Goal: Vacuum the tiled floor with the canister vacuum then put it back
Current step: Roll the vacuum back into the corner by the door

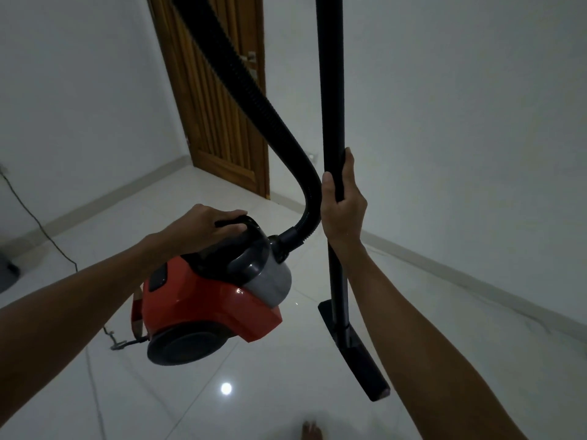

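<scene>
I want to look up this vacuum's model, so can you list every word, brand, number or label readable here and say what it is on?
None: no text can be read in this dim view.
Red canister vacuum: no brand or model marking shows on the side facing the camera.
Its dark panel: no lettering can be made out.
Wand, hose, floor nozzle and wooden door: plain, no print visible.

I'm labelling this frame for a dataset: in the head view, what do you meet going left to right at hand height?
Power cord → left hand on the carry handle → red canister vacuum → hose → right hand gripping the wand.
</scene>
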